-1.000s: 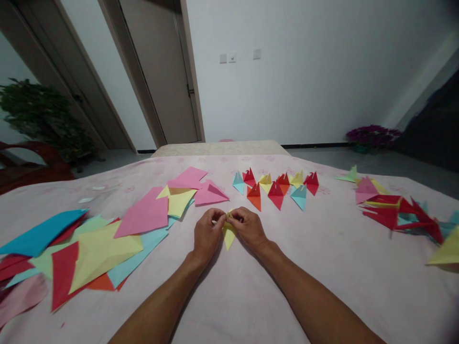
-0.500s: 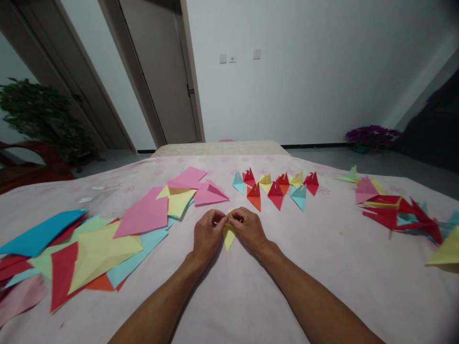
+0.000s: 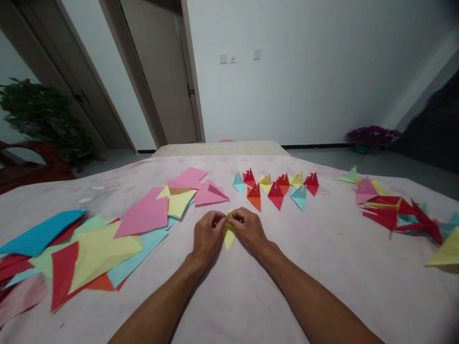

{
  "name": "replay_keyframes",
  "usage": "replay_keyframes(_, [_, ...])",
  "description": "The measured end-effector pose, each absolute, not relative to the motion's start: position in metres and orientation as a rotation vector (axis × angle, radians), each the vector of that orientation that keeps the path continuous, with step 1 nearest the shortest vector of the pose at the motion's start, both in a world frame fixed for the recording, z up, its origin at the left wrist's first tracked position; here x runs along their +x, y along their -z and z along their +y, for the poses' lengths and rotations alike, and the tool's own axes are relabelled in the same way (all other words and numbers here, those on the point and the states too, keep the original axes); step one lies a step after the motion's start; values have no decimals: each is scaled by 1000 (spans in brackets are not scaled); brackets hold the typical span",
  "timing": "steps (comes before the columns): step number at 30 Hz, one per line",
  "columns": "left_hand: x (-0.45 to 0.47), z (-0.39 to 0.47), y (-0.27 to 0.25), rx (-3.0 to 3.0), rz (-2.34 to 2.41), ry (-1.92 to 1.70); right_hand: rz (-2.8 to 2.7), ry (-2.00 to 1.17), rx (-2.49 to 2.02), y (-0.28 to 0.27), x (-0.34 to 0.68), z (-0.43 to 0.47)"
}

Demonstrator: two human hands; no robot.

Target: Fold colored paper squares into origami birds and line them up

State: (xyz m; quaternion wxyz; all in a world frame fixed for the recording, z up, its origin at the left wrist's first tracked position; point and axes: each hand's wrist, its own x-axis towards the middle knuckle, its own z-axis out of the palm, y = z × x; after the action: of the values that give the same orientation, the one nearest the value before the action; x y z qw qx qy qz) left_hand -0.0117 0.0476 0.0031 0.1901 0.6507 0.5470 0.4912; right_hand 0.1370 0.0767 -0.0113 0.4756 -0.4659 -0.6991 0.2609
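Note:
A small folded piece of yellow paper (image 3: 229, 237) is pinched between both hands at the middle of the table, its pointed end toward me. My left hand (image 3: 208, 234) grips its upper left part with thumb and fingertips closed. From the other side my right hand (image 3: 248, 229) pinches its upper right part, and the fingertips of both hands meet. The fingers hide most of the paper's upper end. Just beyond the hands stand several small folded paper cranes, among them a red one (image 3: 276, 195) and a light blue one (image 3: 299, 197).
Loose coloured sheets, with a yellow sheet (image 3: 107, 251) and a pink sheet (image 3: 145, 215) on top, lie at the left. More folded paper pieces, including red ones (image 3: 383, 212), are heaped at the right. A pale pink cloth (image 3: 322, 286) covers the table.

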Motion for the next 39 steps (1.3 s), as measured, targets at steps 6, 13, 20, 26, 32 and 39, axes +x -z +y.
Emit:
replay_keyframes(6, [-13, 49, 0, 1846, 1534, -1392, -1723, -615, -1147, 9, 137, 76])
replay_keyframes(13, [-14, 50, 3, 1817, 1523, -1412, -1722, -621, -1148, 12, 137, 77])
replay_keyframes(20, [-16, 50, 3, 1798, 1516, -1417, -1705, -649, -1142, 11, 137, 76])
replay_keyframes(26, [-18, 49, 4, 1780, 1536, -1366, -1707, -641, -1142, 11, 137, 77])
replay_keyframes(32, [-20, 48, 5, 1807, 1543, -1329, -1712, -645, -1121, 11, 137, 77])
replay_keyframes(39, [-21, 48, 5, 1833, 1598, -1286, -1719, -647, -1089, 9, 137, 76])
